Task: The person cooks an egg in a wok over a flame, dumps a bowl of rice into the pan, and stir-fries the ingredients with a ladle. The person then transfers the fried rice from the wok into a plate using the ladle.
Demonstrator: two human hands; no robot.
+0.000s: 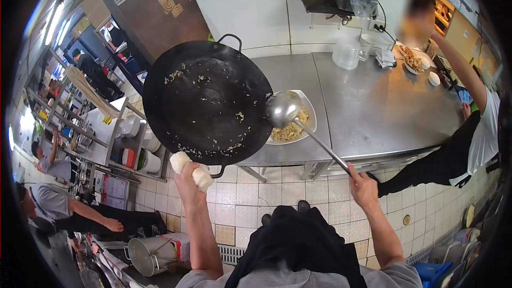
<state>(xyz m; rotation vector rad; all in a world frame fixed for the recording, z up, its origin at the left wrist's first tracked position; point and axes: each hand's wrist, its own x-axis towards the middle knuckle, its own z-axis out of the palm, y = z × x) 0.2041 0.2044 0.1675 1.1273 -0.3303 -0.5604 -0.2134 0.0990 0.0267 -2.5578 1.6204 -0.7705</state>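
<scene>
A large black wok [200,112], with bits of rice stuck to its inside, hangs in front of me over the near side of the steel counter. My left hand [191,180] is closed on its near rim through a folded white cloth [202,177], beside the loop handle. In my right hand [364,189] is the long handle of a steel ladle [285,108]. The ladle's bowl is at the wok's right edge, above a white dish [313,122] of fried rice [290,131]. The wok and ladle cover part of that dish.
The steel counter [368,112] runs right, bearing clear plastic containers [345,56] and a plate of food [413,64]. A person [474,122] stands at the right end, arm raised. Shelves with dishes [152,141], a metal pot [146,256] and several people are at left.
</scene>
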